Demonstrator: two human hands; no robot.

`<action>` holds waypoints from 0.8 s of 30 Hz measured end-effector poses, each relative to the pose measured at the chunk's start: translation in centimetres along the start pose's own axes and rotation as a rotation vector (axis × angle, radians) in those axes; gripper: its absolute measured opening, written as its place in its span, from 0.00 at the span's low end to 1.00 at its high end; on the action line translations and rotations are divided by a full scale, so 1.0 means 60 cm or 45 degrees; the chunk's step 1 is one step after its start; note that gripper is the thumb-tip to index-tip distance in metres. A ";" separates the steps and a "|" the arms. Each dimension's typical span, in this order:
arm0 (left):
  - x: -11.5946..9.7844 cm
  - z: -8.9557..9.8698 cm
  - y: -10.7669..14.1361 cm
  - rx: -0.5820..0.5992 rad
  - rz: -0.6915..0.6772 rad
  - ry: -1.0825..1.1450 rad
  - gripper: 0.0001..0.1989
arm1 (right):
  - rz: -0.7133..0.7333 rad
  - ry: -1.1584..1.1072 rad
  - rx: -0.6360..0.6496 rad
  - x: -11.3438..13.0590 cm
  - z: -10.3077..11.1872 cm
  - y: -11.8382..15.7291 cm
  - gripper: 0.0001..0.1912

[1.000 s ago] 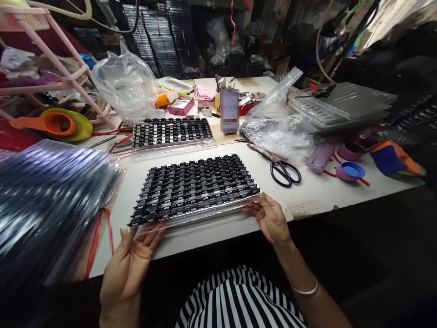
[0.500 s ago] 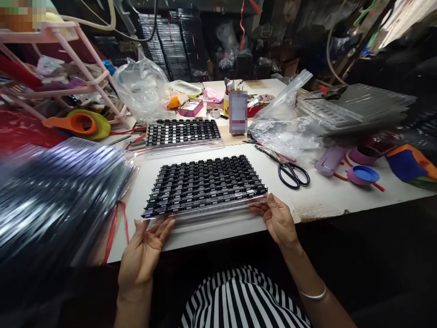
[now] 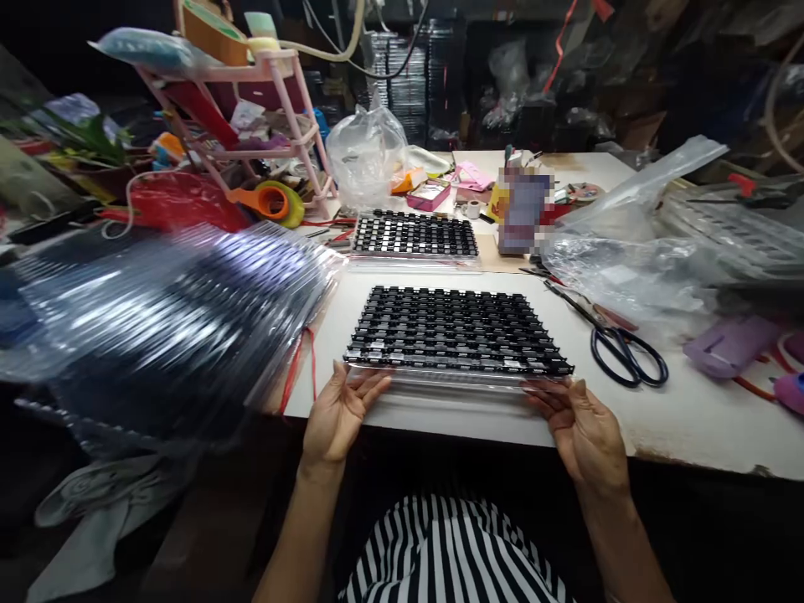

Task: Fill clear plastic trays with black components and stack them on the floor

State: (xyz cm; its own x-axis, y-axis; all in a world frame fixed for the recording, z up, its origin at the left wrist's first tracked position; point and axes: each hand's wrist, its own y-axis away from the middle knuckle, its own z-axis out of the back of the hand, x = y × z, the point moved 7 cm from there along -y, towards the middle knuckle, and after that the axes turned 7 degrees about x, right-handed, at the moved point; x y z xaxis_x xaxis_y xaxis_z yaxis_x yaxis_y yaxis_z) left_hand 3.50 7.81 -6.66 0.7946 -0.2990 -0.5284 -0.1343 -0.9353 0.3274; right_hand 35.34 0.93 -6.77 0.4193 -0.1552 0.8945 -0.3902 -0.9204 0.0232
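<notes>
A clear plastic tray (image 3: 452, 383) filled with rows of small black parts (image 3: 456, 331) is held level over the front of the white table. My left hand (image 3: 339, 412) grips its near left corner, thumb on the upper side and fingers beneath. At the near right corner, my right hand (image 3: 581, 427) pinches the rim in the same way. Behind it lies a second tray of black parts (image 3: 414, 234). Scissors with dark blue handles (image 3: 628, 356) rest to the right of the held tray.
A tall stack of clear and black trays (image 3: 182, 327) leans at the left, beside a red ribbon (image 3: 295, 368). Further back stand a pink shelf rack (image 3: 301, 109) and a plastic bag (image 3: 368, 155). Crumpled plastic film (image 3: 628, 268) covers the right rear of the white table (image 3: 433, 419).
The view has turned left, so everything sits further right in the picture. Both hands keep hold of the tray, which appears slightly straighter to me. More of the left-hand stack shows.
</notes>
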 end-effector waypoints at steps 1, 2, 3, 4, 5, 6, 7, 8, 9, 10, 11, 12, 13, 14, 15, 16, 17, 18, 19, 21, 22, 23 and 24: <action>0.000 0.000 0.001 0.004 -0.002 0.008 0.17 | -0.002 0.011 -0.007 0.000 0.002 0.001 0.15; 0.001 -0.001 0.002 0.007 -0.005 0.013 0.17 | -0.006 0.023 -0.013 -0.001 0.004 0.001 0.15; 0.001 -0.001 0.003 0.010 -0.009 0.014 0.16 | -0.010 0.036 -0.017 -0.001 0.005 0.002 0.16; 0.001 -0.001 0.003 0.016 -0.010 0.014 0.16 | -0.015 0.050 -0.020 -0.001 0.007 0.003 0.16; 0.001 -0.001 0.004 0.022 -0.011 0.014 0.15 | -0.017 0.061 -0.026 -0.001 0.008 0.004 0.16; 0.001 -0.002 0.004 0.031 -0.013 0.017 0.15 | -0.017 0.070 -0.033 -0.001 0.010 0.004 0.16; 0.001 -0.002 0.004 0.039 -0.014 0.024 0.15 | -0.016 0.077 -0.042 -0.001 0.011 0.005 0.16; 0.002 -0.002 0.004 0.048 -0.014 0.034 0.14 | -0.017 0.081 -0.047 -0.001 0.011 0.005 0.16; 0.002 -0.002 0.004 0.055 -0.013 0.047 0.14 | -0.020 0.085 -0.051 -0.001 0.011 0.004 0.17; 0.003 -0.002 0.004 0.059 -0.012 0.058 0.14 | -0.024 0.086 -0.055 -0.001 0.010 0.003 0.17; 0.004 -0.002 0.004 0.062 -0.011 0.067 0.14 | -0.031 0.087 -0.057 -0.001 0.009 0.002 0.17; 0.004 -0.002 0.005 0.063 -0.011 0.070 0.14 | -0.039 0.087 -0.065 -0.001 0.008 0.001 0.18; 0.004 -0.003 0.005 0.064 -0.012 0.067 0.14 | -0.044 0.080 -0.080 0.000 0.008 0.001 0.18; 0.003 -0.003 0.006 0.066 -0.012 0.060 0.15 | -0.054 0.066 -0.101 0.002 0.008 0.002 0.18; 0.002 -0.004 0.007 0.069 -0.009 0.052 0.15 | -0.068 0.045 -0.126 0.004 0.008 0.005 0.18; 0.001 -0.005 0.007 0.072 0.003 0.046 0.14 | -0.093 0.023 -0.149 0.005 0.008 0.012 0.17; 0.000 -0.004 0.008 0.068 0.018 0.042 0.13 | -0.126 0.005 -0.166 0.005 0.008 0.021 0.15; -0.002 -0.003 0.008 0.060 0.030 0.041 0.12 | -0.167 -0.002 -0.171 0.002 0.006 0.033 0.14; -0.005 -0.001 0.008 0.044 0.030 0.041 0.11 | -0.225 0.009 -0.155 -0.003 0.003 0.049 0.13; -0.014 0.005 0.007 -0.011 -0.013 0.038 0.13 | -0.377 0.071 -0.054 -0.025 -0.012 0.087 0.14; -0.020 0.009 0.007 -0.044 -0.058 0.032 0.15 | -0.469 0.106 0.032 -0.043 -0.023 0.109 0.16; -0.026 0.011 0.006 -0.073 -0.116 0.022 0.16 | -0.557 0.140 0.128 -0.061 -0.036 0.130 0.19; -0.032 0.013 0.006 -0.100 -0.177 0.009 0.17 | -0.636 0.171 0.220 -0.080 -0.049 0.150 0.21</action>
State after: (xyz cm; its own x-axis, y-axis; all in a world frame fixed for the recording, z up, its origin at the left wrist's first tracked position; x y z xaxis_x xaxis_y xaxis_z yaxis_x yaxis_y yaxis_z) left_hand 1.47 7.88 -6.14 0.8065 -0.1658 -0.5674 0.0242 -0.9498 0.3119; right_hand 27.43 -5.58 -9.53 0.4065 0.3532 0.8427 -0.0251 -0.9176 0.3967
